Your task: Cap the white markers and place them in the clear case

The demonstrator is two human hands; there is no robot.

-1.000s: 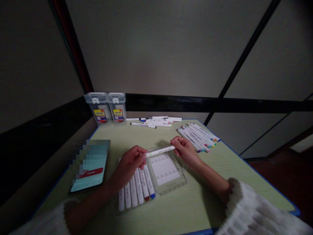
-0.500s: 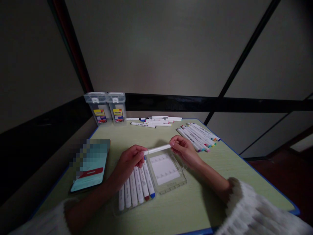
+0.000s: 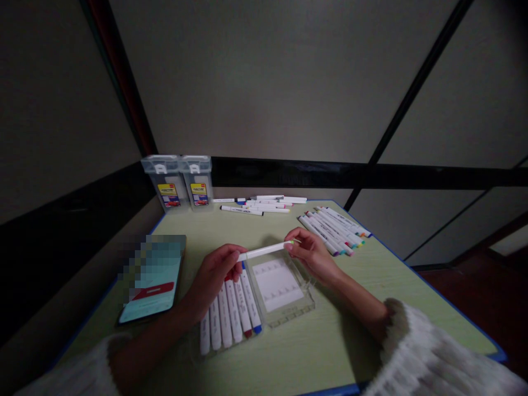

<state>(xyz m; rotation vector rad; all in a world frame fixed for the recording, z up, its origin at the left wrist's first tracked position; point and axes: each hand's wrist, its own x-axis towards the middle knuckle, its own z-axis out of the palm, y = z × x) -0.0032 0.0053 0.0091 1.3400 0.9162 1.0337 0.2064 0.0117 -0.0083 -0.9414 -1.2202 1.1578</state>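
A white marker [image 3: 264, 251] is held nearly level between my two hands, above an opened clear plastic case. My left hand [image 3: 219, 270] pinches its left end, and the fingers of my right hand [image 3: 310, 252] close on its right end, where a bit of yellow-green shows. Below, the left half of the case holds a row of several white markers [image 3: 235, 316], two with red and blue ends at the right side. The other half of the case [image 3: 306, 308] has a white printed card [image 3: 277, 286] in it. My left hand hides the upper ends of the row.
Two clear lidded boxes [image 3: 199, 181] stand at the back left. Loose markers [image 3: 266, 206] lie along the back edge, and a group of colour-ended markers [image 3: 334, 231] lies on the right. A phone [image 3: 154, 286] with a lit screen rests at left on the green table [image 3: 297, 357].
The marker has shifted slightly left in my hands. My right fingers have moved a little along its right end, so its yellow-green part now shows.
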